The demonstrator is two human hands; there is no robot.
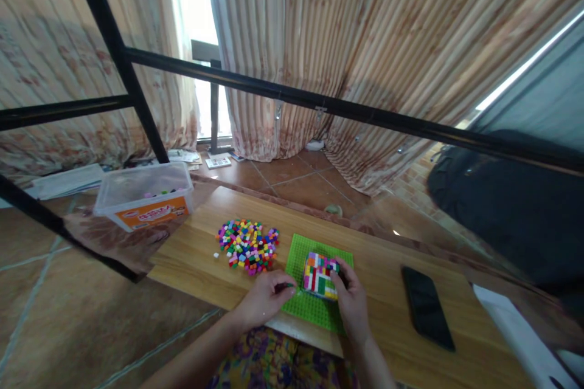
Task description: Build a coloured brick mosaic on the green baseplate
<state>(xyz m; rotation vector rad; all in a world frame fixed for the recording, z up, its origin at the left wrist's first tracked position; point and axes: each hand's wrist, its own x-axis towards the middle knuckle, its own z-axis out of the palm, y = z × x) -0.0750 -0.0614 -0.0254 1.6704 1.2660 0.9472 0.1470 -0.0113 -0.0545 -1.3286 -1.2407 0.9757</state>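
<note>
A block of multicoloured toy building bricks (314, 275) sits on a green studded baseplate (306, 311). My right hand (352, 301) is closed at the block's right side, thumb and fingers gripping its upper right corner. Just left of the block, over the baseplate's left edge, my left hand (265, 298) pinches a small dark green brick (289, 284), mostly covered by the fingertips. Beyond my left hand lies a loose pile of small coloured bricks (249, 244), with one white brick (216, 254) apart at its left.
A wooden table (378, 316) carries everything, with a black phone (426, 307) at its right. On the floor left stands a clear plastic tub (143, 191) with an orange label and some bricks inside. A black metal bar (255, 83) crosses in front of striped curtains (301, 24).
</note>
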